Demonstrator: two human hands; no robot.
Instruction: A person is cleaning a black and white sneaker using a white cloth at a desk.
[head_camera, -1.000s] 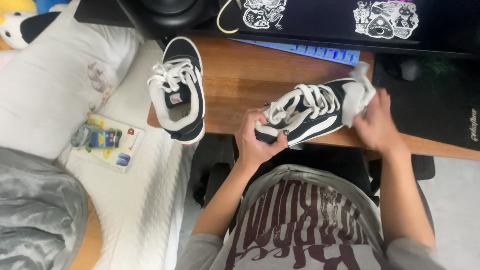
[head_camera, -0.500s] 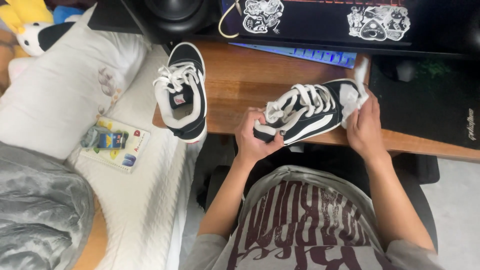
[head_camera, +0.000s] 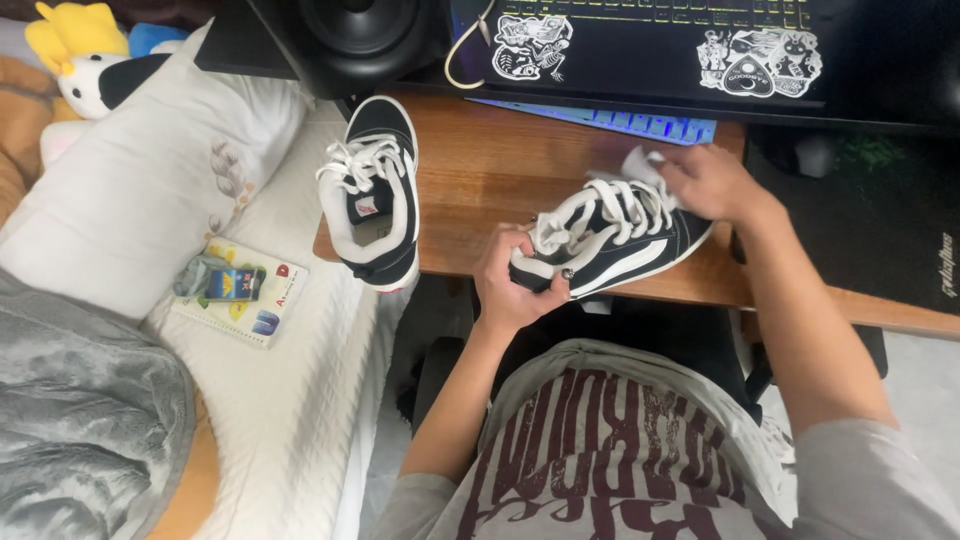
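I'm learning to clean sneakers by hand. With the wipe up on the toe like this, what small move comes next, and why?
Probably draw the white wipe down the toe's far side: the right hand presses it on the sneaker there, and the left hand steadies the heel.

1. The toe of the held sneaker (head_camera: 610, 235) is covered by the right hand (head_camera: 712, 182) and a white cloth (head_camera: 640, 160).
2. The speaker (head_camera: 365, 35) and laptop (head_camera: 700, 40) are cut off by the top edge.
3. The small items on the booklet (head_camera: 240, 295) are too small to be identified.
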